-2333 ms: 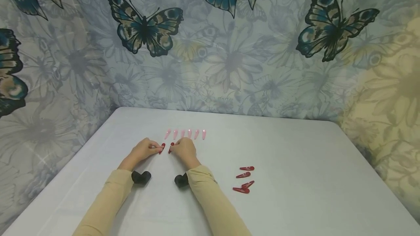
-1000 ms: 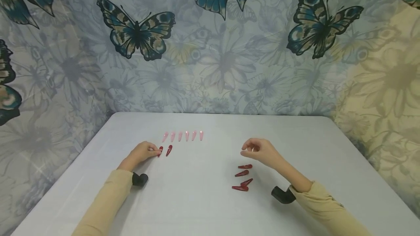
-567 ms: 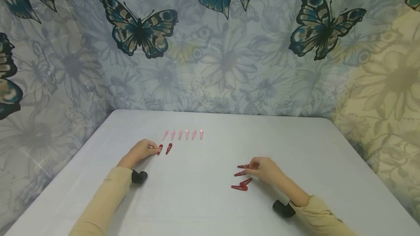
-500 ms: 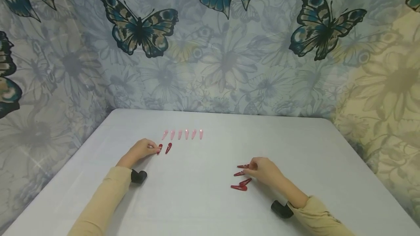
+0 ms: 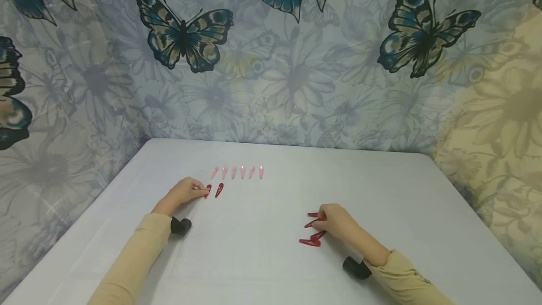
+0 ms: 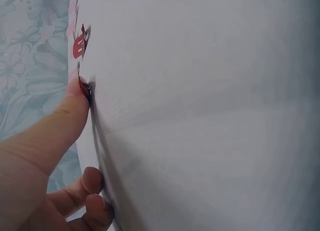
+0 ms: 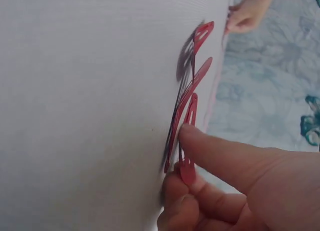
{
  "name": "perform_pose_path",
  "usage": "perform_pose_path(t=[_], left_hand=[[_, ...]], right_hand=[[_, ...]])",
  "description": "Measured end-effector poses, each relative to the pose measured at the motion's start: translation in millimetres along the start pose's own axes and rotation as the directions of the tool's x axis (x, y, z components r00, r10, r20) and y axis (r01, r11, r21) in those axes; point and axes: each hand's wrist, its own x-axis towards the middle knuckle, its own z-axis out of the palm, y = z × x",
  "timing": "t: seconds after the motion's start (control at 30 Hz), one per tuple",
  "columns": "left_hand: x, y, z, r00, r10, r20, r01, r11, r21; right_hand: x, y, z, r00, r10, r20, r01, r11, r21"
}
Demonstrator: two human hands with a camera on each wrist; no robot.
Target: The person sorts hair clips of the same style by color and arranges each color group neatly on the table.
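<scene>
In the head view my left hand [image 5: 185, 191] pinches a red snap hair clip [image 5: 208, 191] lying at the left end of a short row. Its thumb [image 6: 75, 108] covers part of that clip in the left wrist view. Another red hair clip [image 5: 219, 189] lies just to its right. Farther right, my right hand [image 5: 338, 220] pinches a red hair clip [image 7: 191, 111] between thumb and fingers, tilted close over the table. Around those fingers lie other red clips, one [image 5: 312, 214] partly hidden behind the hand and two overlapping, the nearer clip [image 5: 309, 242] lying almost sideways.
Several pink hair clips [image 5: 243, 172] stand in an even row behind the red pair. All lie on a white table [image 5: 262, 258]. A wall covering [image 5: 296, 84] with butterflies and flowers rises behind its far edge. Black wrist cameras [image 5: 181, 226] sit under both wrists.
My right hand let go of the second red clip in the left row, moved right, came down among the loose clips and pinched one, which has turned slightly. My left hand stays at its clip.
</scene>
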Motion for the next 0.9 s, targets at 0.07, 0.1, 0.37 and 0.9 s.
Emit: perform_pose_path(t=[0.07, 0.1, 0.37, 0.9], left_hand=[[0.6, 0.0, 0.3, 1.0, 0.0, 0.001, 0.0, 1.0, -0.001], [1.1, -0.3, 0.9, 1.0, -0.004, 0.003, 0.004, 1.0, -0.005], [2.7, -2.2, 2.7, 1.0, -0.013, 0.01, 0.013, 1.0, -0.003], [3.7, -4.5, 1.1, 1.0, -0.005, 0.009, 0.005, 1.0, -0.005]], right_hand=[[0.7, 3, -1, 1.0, -0.022, 0.023, 0.021, 0.998, 0.063], [1.1, 5, -2, 0.999, -0.034, 0.035, 0.03, 0.995, 0.093], [7.9, 18, -8, 0.988, -0.1, 0.115, 0.061, 0.951, 0.302], [16.3, 14, -8, 0.97, -0.186, 0.155, 0.135, 0.946, 0.294]])
